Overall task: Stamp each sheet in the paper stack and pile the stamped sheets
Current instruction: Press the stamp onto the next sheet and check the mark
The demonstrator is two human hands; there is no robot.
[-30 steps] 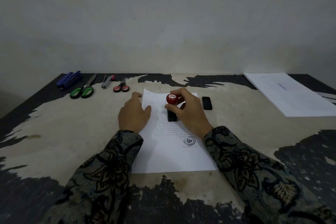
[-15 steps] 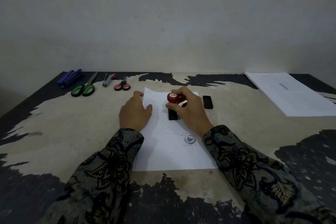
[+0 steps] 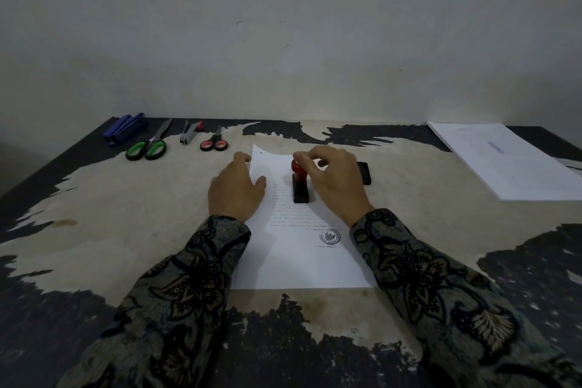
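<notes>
A white printed sheet [image 3: 302, 261] lies in front of me on the worn table [image 3: 126, 214], with a round ink stamp mark [image 3: 329, 236] near its lower right. A stamp [image 3: 299, 186] with a red knob and a black base stands upright on the sheet's upper middle. My right hand [image 3: 337, 179] pinches the red knob from above with its fingertips. My left hand [image 3: 234, 189] rests flat on the sheet's left edge, thumb on the paper. A stack of white paper [image 3: 510, 161] lies at the far right.
A black ink pad [image 3: 363, 172] sits just right of my right hand. Along the far left edge lie a blue stapler [image 3: 124, 129], green-handled scissors [image 3: 149, 146], a staple remover [image 3: 189, 134] and small red-handled scissors [image 3: 214, 142]. A wall rises behind the table.
My right fingers have shifted up onto the top of the red knob. The stamp stays standing on the same spot of the sheet, and my left hand has not moved.
</notes>
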